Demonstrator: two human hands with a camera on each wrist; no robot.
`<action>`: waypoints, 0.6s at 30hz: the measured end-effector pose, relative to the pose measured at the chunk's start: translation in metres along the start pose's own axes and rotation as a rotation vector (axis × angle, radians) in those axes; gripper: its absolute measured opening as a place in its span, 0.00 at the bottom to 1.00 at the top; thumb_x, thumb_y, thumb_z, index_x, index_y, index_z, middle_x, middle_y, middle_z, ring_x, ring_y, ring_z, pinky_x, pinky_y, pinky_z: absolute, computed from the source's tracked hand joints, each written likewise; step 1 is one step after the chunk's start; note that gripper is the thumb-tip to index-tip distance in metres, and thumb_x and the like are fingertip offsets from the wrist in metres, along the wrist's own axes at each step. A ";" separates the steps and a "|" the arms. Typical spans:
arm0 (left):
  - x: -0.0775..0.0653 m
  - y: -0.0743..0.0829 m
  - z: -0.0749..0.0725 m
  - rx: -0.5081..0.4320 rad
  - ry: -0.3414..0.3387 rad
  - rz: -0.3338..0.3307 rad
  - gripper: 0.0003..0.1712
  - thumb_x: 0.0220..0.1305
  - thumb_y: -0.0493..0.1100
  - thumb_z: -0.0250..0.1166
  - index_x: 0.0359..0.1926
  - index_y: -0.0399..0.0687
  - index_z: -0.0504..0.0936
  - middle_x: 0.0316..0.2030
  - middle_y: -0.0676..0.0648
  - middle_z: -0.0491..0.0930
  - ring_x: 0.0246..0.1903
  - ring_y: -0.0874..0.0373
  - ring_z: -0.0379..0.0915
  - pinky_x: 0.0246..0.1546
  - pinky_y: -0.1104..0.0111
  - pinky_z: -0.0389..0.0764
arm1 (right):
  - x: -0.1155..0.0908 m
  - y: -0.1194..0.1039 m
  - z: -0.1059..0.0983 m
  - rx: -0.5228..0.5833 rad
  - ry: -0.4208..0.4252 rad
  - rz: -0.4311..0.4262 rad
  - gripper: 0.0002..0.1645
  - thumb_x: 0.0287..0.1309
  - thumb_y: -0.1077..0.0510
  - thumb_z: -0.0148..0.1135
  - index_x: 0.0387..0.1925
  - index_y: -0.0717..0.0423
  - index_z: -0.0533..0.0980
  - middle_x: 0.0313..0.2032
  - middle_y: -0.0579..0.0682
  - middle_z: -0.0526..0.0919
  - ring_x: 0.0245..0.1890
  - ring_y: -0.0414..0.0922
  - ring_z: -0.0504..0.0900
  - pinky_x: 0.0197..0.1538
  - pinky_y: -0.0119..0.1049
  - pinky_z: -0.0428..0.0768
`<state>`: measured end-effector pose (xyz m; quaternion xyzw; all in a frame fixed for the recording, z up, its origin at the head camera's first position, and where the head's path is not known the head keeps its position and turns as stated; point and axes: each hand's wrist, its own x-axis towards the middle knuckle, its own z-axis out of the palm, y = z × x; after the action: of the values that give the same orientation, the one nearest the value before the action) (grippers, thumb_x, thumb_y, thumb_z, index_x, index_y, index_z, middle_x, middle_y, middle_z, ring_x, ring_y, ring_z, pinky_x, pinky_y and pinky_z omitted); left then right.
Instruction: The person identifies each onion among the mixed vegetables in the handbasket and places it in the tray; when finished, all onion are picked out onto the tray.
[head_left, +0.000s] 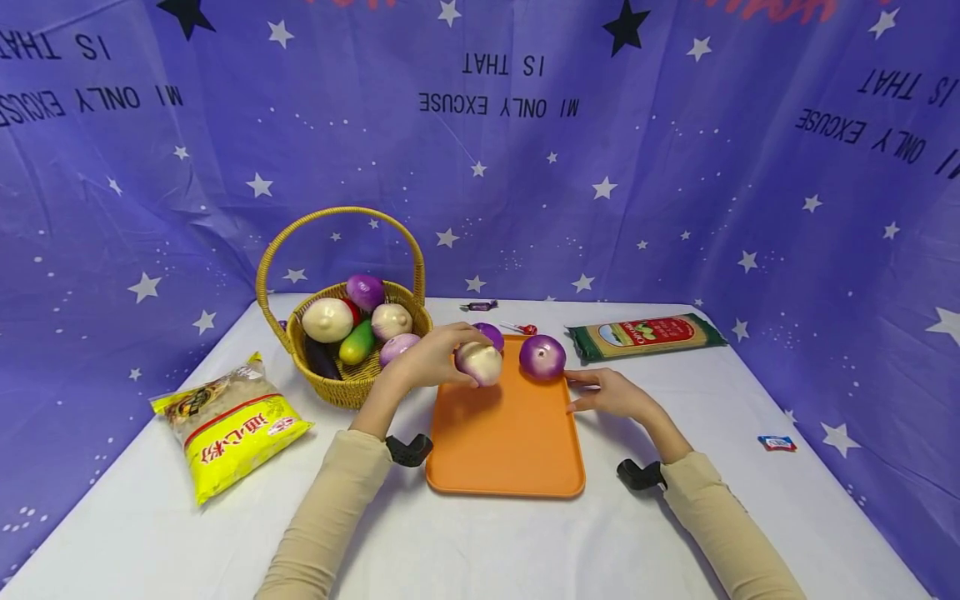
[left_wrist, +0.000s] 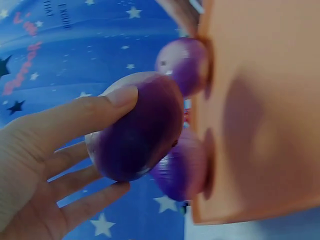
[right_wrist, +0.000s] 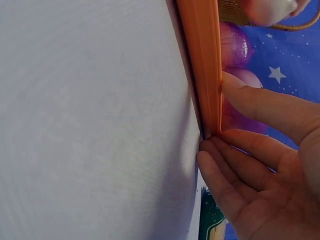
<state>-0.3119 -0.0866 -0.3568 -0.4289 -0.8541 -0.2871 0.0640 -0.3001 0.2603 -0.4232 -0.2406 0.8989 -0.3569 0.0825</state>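
Note:
My left hand (head_left: pixel 435 357) grips a purple-and-white onion (head_left: pixel 480 363) over the far left part of an orange tray (head_left: pixel 508 450). The thumb lies across the onion's side in the left wrist view, and the other fingers go behind it. Two more purple onions sit at the tray's far end: one onion (head_left: pixel 543 357) at the right corner, and another onion (head_left: pixel 489 336) partly hidden behind the held one. At the tray's right rim, my right hand (head_left: pixel 611 393) touches the edge with spread fingertips. The right wrist view shows its thumb (right_wrist: pixel 235 90) against the orange rim.
Left of the tray stands a wicker basket (head_left: pixel 348 395) with a tall handle, holding several vegetables. A yellow pasta bag (head_left: pixel 232 429) lies at far left. Behind and right are a green noodle packet (head_left: pixel 645 335), a purple-wrapped candy (head_left: pixel 480 306), a lollipop (head_left: pixel 528 329) and a small candy (head_left: pixel 777 443).

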 end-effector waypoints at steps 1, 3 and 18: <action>0.001 -0.001 0.003 0.009 -0.009 -0.009 0.32 0.44 0.40 0.79 0.53 0.41 0.81 0.51 0.45 0.79 0.54 0.50 0.72 0.59 0.60 0.71 | 0.000 0.000 0.000 0.002 -0.001 0.002 0.39 0.53 0.53 0.71 0.64 0.65 0.69 0.58 0.64 0.75 0.60 0.60 0.72 0.61 0.55 0.69; 0.002 -0.003 0.008 0.020 -0.025 -0.023 0.32 0.44 0.40 0.79 0.54 0.41 0.80 0.52 0.44 0.79 0.55 0.50 0.72 0.60 0.60 0.70 | 0.001 -0.001 0.000 0.000 -0.002 0.005 0.40 0.53 0.53 0.71 0.64 0.65 0.69 0.58 0.64 0.75 0.60 0.59 0.72 0.61 0.55 0.69; 0.003 -0.021 0.029 0.053 -0.072 -0.090 0.34 0.46 0.41 0.79 0.56 0.40 0.79 0.54 0.43 0.78 0.59 0.47 0.68 0.64 0.58 0.65 | 0.000 0.000 -0.001 0.002 -0.007 0.000 0.39 0.53 0.54 0.71 0.64 0.65 0.68 0.58 0.63 0.75 0.60 0.58 0.73 0.62 0.54 0.68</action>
<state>-0.3262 -0.0788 -0.3885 -0.3982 -0.8817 -0.2513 0.0314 -0.3004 0.2604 -0.4226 -0.2418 0.8981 -0.3571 0.0857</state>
